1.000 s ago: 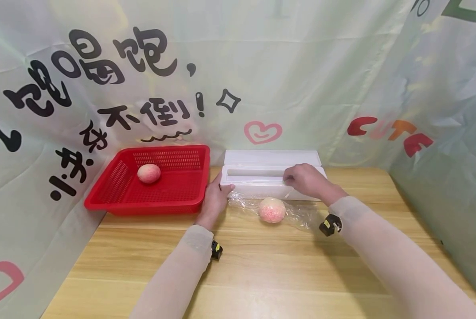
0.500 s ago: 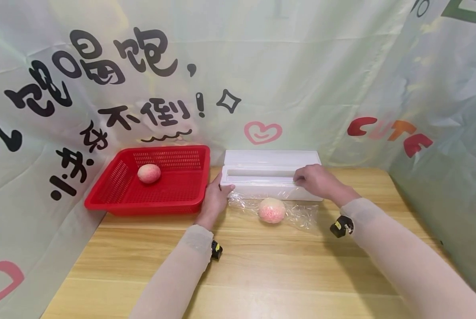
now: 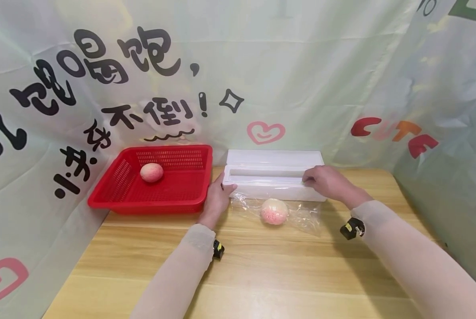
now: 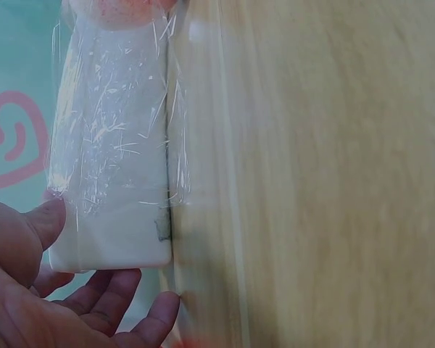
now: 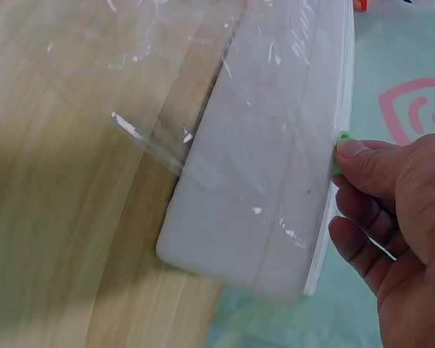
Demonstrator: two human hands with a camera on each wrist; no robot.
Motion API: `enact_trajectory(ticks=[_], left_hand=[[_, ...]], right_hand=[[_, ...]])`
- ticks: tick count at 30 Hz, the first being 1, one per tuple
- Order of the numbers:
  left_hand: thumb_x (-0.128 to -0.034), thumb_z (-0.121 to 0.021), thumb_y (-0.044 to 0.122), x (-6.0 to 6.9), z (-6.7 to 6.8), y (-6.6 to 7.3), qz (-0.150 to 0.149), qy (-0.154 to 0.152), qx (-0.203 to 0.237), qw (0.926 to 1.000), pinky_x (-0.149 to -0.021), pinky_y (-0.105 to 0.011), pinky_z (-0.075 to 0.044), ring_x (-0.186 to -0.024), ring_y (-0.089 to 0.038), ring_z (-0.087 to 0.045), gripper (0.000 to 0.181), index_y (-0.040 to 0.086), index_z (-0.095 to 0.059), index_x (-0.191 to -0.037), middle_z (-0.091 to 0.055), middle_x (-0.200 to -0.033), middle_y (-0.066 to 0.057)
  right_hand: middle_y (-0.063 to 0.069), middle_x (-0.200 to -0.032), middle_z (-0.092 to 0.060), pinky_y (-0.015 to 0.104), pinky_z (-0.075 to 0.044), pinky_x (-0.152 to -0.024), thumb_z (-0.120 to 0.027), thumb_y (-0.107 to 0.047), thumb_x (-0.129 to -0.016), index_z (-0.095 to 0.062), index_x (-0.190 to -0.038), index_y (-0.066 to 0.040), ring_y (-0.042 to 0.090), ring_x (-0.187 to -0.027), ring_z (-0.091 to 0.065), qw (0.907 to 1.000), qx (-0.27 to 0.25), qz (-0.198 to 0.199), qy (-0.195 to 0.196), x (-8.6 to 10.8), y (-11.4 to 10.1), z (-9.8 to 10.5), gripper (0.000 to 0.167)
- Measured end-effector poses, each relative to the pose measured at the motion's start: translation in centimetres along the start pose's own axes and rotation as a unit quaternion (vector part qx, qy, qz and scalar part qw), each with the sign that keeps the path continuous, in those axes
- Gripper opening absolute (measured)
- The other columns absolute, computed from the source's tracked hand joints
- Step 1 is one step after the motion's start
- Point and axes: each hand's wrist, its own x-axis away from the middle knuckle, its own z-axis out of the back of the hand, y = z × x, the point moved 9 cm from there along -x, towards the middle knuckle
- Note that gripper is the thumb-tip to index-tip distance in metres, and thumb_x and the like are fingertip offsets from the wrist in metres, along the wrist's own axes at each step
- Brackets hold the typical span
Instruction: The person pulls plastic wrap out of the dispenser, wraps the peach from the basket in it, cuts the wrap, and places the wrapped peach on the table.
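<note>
A long white cling film box (image 3: 274, 191) lies across the back of the table with its lid raised. My left hand (image 3: 215, 199) grips its left end, thumb on the front and fingers round the end. At the box's right part, my right hand (image 3: 329, 180) pinches a small green slide cutter (image 5: 341, 154) on the box edge; the head view does not show the cutter clearly. Clear cling film (image 3: 303, 216) hangs over the box front onto the table. On the film sits a pink-and-cream peach (image 3: 274, 212), just in front of the box.
Left of the box stands a red plastic basket (image 3: 154, 204) with another peach (image 3: 152, 173) in it. A printed cloth backdrop (image 3: 302, 79) rises behind and beside the wooden table (image 3: 262, 270).
My right hand has slid rightward along the box edge, toward its right end. My left hand keeps its hold on the left end. The head view has shifted slightly.
</note>
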Motion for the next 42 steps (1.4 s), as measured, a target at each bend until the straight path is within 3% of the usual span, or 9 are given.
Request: enact_trajectory(ticks=[10, 16, 35, 42], left_hand=[[-0.1046, -0.067, 0.027, -0.1, 0.1, -0.2, 0.008, 0.005, 0.002, 1.0, -0.125, -0.043, -0.035, -0.148, -0.02, -0.047, 0.067, 0.019, -0.038, -0.165, -0.05, -0.162, -0.005], [-0.1044, -0.067, 0.027, -0.2, 0.1, 0.0, -0.006, 0.005, -0.002, 1.0, -0.124, -0.043, -0.037, -0.146, -0.019, -0.048, 0.066, 0.021, -0.039, -0.164, -0.053, -0.159, -0.005], [-0.1043, -0.067, 0.028, -0.1, 0.1, -0.1, 0.0, 0.004, -0.002, 1.0, -0.125, -0.043, -0.037, -0.145, -0.019, -0.049, 0.067, 0.022, -0.038, -0.165, -0.052, -0.161, -0.004], [-0.1045, -0.067, 0.028, -0.1, 0.0, 0.1, -0.011, 0.008, -0.003, 0.9999, -0.124, -0.042, -0.037, -0.147, -0.02, -0.048, 0.065, 0.022, -0.04, -0.164, -0.054, -0.158, -0.005]], right_hand=[[0.005, -0.093, -0.079, 0.053, -0.058, -0.086, -0.075, -0.003, -0.093, -0.08, -0.095, -0.007, 0.029, -0.089, -0.072, 0.9998, 0.017, -0.005, -0.005, 1.6, 1.8, 0.9, 0.007], [0.003, -0.09, -0.077, 0.052, -0.058, -0.084, -0.076, -0.004, -0.092, -0.079, -0.092, -0.01, 0.028, -0.087, -0.071, 0.9996, 0.027, -0.004, 0.004, 2.2, 2.4, 1.4, 0.007], [0.003, -0.091, -0.078, 0.052, -0.059, -0.085, -0.077, -0.004, -0.092, -0.08, -0.093, -0.01, 0.03, -0.088, -0.073, 0.9995, 0.029, 0.006, 0.012, 2.6, 2.7, 1.5, 0.007], [0.002, -0.09, -0.077, 0.051, -0.058, -0.083, -0.077, -0.004, -0.092, -0.08, -0.092, -0.013, 0.027, -0.087, -0.072, 0.9996, 0.027, 0.005, 0.01, 2.8, 2.8, 1.5, 0.009]])
